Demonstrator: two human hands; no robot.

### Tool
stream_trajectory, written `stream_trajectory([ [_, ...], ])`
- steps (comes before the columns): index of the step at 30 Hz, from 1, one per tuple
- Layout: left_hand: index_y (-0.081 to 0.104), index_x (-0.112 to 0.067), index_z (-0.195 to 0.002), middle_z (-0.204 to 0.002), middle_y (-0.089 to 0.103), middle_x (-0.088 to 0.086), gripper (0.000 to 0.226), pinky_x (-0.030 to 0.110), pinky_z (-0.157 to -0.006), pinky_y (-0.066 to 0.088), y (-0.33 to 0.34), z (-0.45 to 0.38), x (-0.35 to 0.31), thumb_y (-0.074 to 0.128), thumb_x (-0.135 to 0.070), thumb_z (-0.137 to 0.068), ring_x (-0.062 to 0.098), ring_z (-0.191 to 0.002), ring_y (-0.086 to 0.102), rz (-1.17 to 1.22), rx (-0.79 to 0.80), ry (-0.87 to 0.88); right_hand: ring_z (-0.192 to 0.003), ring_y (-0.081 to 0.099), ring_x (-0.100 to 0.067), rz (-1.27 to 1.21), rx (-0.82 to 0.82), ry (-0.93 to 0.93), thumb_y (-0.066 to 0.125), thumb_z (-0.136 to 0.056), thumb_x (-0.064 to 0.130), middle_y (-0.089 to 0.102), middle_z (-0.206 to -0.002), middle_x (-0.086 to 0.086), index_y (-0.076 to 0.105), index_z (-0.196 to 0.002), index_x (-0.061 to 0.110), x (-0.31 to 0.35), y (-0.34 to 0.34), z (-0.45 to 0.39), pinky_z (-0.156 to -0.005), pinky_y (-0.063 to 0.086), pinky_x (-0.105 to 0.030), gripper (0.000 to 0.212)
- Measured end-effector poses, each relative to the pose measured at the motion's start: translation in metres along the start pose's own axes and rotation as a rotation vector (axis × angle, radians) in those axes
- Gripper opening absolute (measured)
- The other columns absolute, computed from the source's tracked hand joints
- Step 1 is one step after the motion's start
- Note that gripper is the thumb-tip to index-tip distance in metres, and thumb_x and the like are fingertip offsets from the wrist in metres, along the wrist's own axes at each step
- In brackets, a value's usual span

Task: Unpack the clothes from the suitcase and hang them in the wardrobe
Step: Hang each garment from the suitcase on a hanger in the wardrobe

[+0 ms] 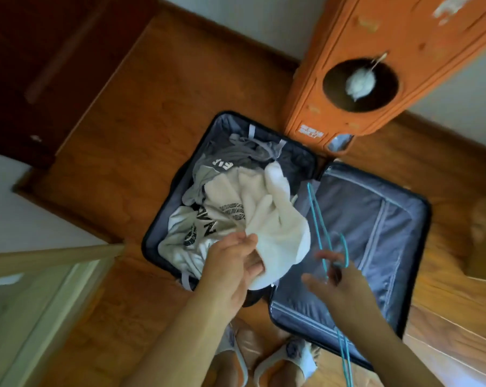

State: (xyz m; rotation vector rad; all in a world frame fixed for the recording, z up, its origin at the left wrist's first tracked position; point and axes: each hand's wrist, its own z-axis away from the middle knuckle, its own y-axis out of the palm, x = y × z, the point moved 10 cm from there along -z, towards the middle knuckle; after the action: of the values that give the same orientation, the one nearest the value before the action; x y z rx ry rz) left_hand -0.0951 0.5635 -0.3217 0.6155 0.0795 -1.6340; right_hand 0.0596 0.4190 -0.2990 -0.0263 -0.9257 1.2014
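The left hand is pinching a cream garment and lifting it clear of the clothes piled in the open suitcase on the floor, freeing it for hanging. The right hand, at four o'clock from it, is gripping a teal hanger; its long axis is running twelve to six, ready to slip inside.

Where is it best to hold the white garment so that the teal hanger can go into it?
Probably at its upper bunched edge, from the left, where the left hand already pinches it. The white garment hangs loosely above the suitcase, leaving the right side open for the teal hanger in the right hand.
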Motion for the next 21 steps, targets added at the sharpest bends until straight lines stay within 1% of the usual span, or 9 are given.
stream_trajectory([
  [3,0.063,0.003,-0.113,-0.106,0.076,0.019,0.016,0.045,-0.082,0.062,0.053,0.071,-0.057,0.053,0.000,-0.101,0.030,-0.096,0.075,0.027,0.081,0.003,-0.099,0.050,-0.011,0.075,0.035,-0.109,0.087,-0.074,0.031,0.048,-0.114,0.004,0.045,-0.141,0.033,0.062,-0.036,0.050,-0.070,0.041,-0.010,0.079],
  [5,0.059,0.008,-0.119,-0.108,0.074,0.024,0.021,0.045,-0.081,0.063,0.092,0.126,-0.094,0.053,0.000,-0.101,0.033,-0.098,0.075,-0.047,0.140,0.030,-0.110,0.047,-0.006,0.082,0.055,-0.249,0.089,-0.071,0.036,0.043,-0.121,0.014,0.036,-0.143,0.046,0.110,-0.059,0.081,-0.085,0.039,-0.014,0.090],
  [7,0.055,0.011,-0.125,-0.114,0.070,0.030,0.027,0.046,-0.084,0.062,0.128,0.183,-0.132,0.054,0.000,-0.101,0.035,-0.103,0.073,-0.160,0.194,0.105,-0.104,0.050,-0.004,0.018,0.006,-0.331,0.088,-0.072,0.033,0.044,-0.114,0.018,0.040,-0.131,0.056,0.155,-0.089,0.106,-0.084,0.045,-0.021,0.080],
  [10,0.060,0.009,-0.121,-0.111,0.072,0.026,0.024,0.043,-0.084,0.061,0.161,0.263,-0.187,0.054,-0.002,-0.101,0.034,-0.099,0.071,-0.277,0.192,0.288,-0.074,0.051,-0.006,0.020,-0.183,-0.532,0.073,-0.089,0.031,0.052,-0.081,0.009,0.062,-0.082,0.037,0.228,-0.152,0.143,-0.070,0.046,-0.034,0.014],
  [12,0.067,0.002,-0.111,-0.104,0.075,0.017,0.018,0.039,-0.087,0.061,0.164,0.310,-0.218,0.052,-0.005,-0.103,0.030,-0.099,0.072,-0.315,0.163,0.457,-0.056,0.039,-0.006,-0.051,-0.208,-0.619,0.063,-0.097,0.028,0.043,-0.061,0.005,0.052,-0.066,0.014,0.274,-0.192,0.163,-0.059,0.036,-0.030,0.035],
  [15,0.070,-0.014,-0.118,-0.111,0.076,0.006,0.022,0.041,-0.098,0.056,0.159,0.368,-0.229,0.054,-0.008,-0.103,0.024,-0.110,0.071,-0.370,0.194,0.642,-0.058,0.048,-0.019,-0.250,-0.087,-0.705,0.061,-0.093,0.046,0.052,-0.065,-0.019,0.061,-0.074,-0.001,0.341,-0.226,0.207,-0.060,0.041,-0.034,0.050],
  [16,0.067,-0.022,-0.124,-0.117,0.074,0.001,0.026,0.039,-0.100,0.054,0.159,0.386,-0.219,0.059,-0.012,-0.101,0.019,-0.113,0.070,-0.446,0.216,0.679,-0.058,0.047,-0.028,-0.241,-0.038,-0.727,0.059,-0.089,0.052,0.051,-0.064,-0.021,0.060,-0.074,-0.001,0.357,-0.227,0.219,-0.061,0.042,-0.039,0.056],
  [19,0.053,-0.040,-0.135,-0.130,0.066,-0.017,0.053,0.020,-0.097,0.050,0.151,0.414,-0.156,0.073,-0.014,-0.093,0.002,-0.121,0.062,-0.673,0.229,0.735,-0.056,0.037,-0.022,-0.232,0.075,-0.779,0.059,-0.085,0.053,0.040,-0.060,-0.011,0.050,-0.066,0.001,0.391,-0.229,0.262,-0.058,0.035,-0.039,0.056],
  [21,0.042,-0.044,-0.142,-0.135,0.057,-0.023,0.063,0.010,-0.092,0.044,0.131,0.415,-0.120,0.075,-0.022,-0.092,0.001,-0.129,0.052,-0.758,0.064,0.753,-0.057,0.038,-0.021,-0.281,0.106,-0.805,0.057,-0.082,0.054,0.039,-0.061,-0.009,0.050,-0.065,0.014,0.410,-0.243,0.290,-0.059,0.035,-0.039,0.044],
])
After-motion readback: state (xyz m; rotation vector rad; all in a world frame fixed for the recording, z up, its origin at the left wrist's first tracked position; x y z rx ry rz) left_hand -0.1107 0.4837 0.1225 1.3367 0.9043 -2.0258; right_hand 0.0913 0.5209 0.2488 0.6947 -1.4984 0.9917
